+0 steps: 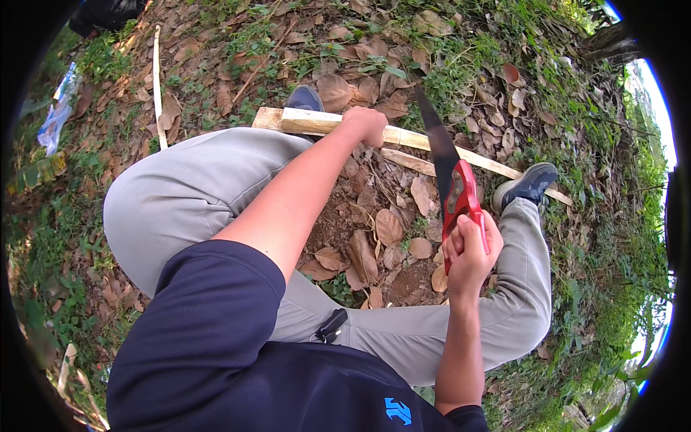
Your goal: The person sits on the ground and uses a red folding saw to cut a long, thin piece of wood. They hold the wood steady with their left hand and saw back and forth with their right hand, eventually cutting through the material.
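Observation:
A long pale wooden strip (309, 121) lies crosswise in front of me, between my two feet. My left hand (366, 126) is closed around it, left of the middle. Just below it, a second pale strip (410, 161) shows in part, its far end emerging beyond my right shoe (529, 183). My right hand (473, 248) grips the red handle of a hand saw (440, 140). The dark blade points up and away from me, crossing the strips in view to the right of my left hand. Whether its teeth touch the wood I cannot tell.
Dry brown leaves (389, 227) and green weeds cover the ground. My left shoe (305, 99) is behind the strip's left end. A thin pale stick (157, 83) and a crumpled plastic wrapper (56, 115) lie at the left. A tree trunk (612, 45) stands at far right.

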`<action>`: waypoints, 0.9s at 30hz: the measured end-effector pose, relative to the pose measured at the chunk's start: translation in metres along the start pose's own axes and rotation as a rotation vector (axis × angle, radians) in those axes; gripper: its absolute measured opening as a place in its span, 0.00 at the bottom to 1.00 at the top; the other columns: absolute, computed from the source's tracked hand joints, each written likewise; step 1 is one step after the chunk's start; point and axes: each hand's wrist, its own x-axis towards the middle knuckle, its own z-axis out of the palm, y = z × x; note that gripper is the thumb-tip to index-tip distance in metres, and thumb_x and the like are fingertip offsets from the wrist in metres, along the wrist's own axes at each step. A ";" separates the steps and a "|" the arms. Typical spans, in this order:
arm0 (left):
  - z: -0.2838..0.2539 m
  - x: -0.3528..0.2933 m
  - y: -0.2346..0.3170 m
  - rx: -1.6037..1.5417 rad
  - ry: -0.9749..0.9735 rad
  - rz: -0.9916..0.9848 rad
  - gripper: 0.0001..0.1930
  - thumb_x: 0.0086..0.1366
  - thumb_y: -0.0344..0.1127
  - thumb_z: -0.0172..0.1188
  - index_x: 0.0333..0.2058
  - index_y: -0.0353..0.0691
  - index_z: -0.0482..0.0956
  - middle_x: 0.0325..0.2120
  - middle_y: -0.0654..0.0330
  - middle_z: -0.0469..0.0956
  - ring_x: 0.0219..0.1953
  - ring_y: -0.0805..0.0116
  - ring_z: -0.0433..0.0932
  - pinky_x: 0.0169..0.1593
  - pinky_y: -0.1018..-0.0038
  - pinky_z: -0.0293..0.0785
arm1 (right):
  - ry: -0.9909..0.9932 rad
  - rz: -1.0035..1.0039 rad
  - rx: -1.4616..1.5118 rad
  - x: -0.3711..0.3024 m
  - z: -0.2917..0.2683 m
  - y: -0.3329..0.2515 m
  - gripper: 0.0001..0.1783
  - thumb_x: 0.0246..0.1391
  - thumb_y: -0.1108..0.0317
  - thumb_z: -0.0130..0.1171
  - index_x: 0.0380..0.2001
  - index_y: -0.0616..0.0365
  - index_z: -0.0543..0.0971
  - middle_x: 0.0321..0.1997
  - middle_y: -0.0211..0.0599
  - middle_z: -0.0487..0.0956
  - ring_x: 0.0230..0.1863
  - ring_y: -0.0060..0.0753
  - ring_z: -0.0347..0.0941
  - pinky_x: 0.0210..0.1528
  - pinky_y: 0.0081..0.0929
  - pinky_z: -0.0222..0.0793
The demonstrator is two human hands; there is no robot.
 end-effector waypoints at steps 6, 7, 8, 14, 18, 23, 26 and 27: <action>0.005 0.008 -0.011 -0.045 -0.023 0.011 0.20 0.51 0.38 0.62 0.44 0.44 0.86 0.40 0.52 0.86 0.44 0.54 0.85 0.48 0.60 0.80 | -0.031 -0.279 -0.061 -0.017 -0.011 0.005 0.04 0.62 0.75 0.52 0.31 0.61 0.69 0.19 0.21 0.61 0.15 0.10 0.52 0.17 0.16 0.49; 0.005 0.009 -0.014 -0.046 -0.032 0.020 0.20 0.51 0.39 0.62 0.43 0.43 0.86 0.40 0.52 0.86 0.44 0.54 0.85 0.47 0.60 0.80 | -0.017 -0.218 -0.050 -0.014 -0.012 0.016 0.05 0.62 0.75 0.53 0.31 0.60 0.69 0.19 0.21 0.62 0.15 0.10 0.52 0.16 0.16 0.49; 0.004 0.011 -0.014 -0.047 -0.042 0.032 0.20 0.51 0.39 0.62 0.43 0.43 0.86 0.39 0.52 0.86 0.44 0.54 0.85 0.47 0.61 0.79 | -0.014 -0.190 -0.071 -0.012 -0.013 0.029 0.05 0.62 0.74 0.54 0.31 0.59 0.69 0.19 0.20 0.62 0.15 0.11 0.52 0.16 0.16 0.49; -0.015 0.017 -0.017 -0.101 -0.188 -0.003 0.22 0.50 0.43 0.64 0.42 0.37 0.84 0.36 0.50 0.85 0.37 0.55 0.84 0.41 0.62 0.78 | -0.005 -0.073 -0.062 -0.021 -0.004 0.071 0.09 0.59 0.74 0.59 0.25 0.58 0.72 0.18 0.17 0.65 0.20 0.08 0.55 0.21 0.17 0.47; -0.016 0.020 -0.019 -0.127 -0.206 0.023 0.21 0.50 0.42 0.63 0.40 0.34 0.84 0.34 0.50 0.85 0.37 0.57 0.84 0.41 0.63 0.79 | -0.059 -0.111 -0.207 -0.019 -0.004 0.081 0.09 0.61 0.71 0.58 0.28 0.57 0.69 0.19 0.20 0.65 0.15 0.11 0.56 0.16 0.16 0.50; -0.006 0.032 -0.030 -0.186 -0.243 0.035 0.21 0.51 0.42 0.63 0.40 0.33 0.83 0.33 0.50 0.84 0.33 0.58 0.82 0.38 0.63 0.78 | 0.013 -0.002 -0.050 -0.032 0.017 0.066 0.09 0.61 0.72 0.57 0.27 0.56 0.69 0.19 0.20 0.65 0.15 0.10 0.55 0.17 0.16 0.50; -0.001 0.038 -0.033 -0.191 -0.270 0.043 0.21 0.51 0.42 0.62 0.41 0.33 0.83 0.33 0.51 0.83 0.32 0.57 0.82 0.37 0.63 0.77 | 0.059 0.069 0.086 -0.035 0.028 0.052 0.09 0.60 0.73 0.56 0.26 0.56 0.70 0.19 0.20 0.66 0.16 0.10 0.56 0.17 0.17 0.50; -0.001 0.041 -0.035 -0.189 -0.280 0.047 0.21 0.51 0.42 0.62 0.41 0.34 0.83 0.33 0.51 0.83 0.32 0.57 0.81 0.37 0.63 0.77 | 0.052 0.087 0.093 -0.033 0.029 0.048 0.09 0.60 0.73 0.56 0.26 0.56 0.70 0.18 0.20 0.65 0.15 0.11 0.55 0.17 0.17 0.50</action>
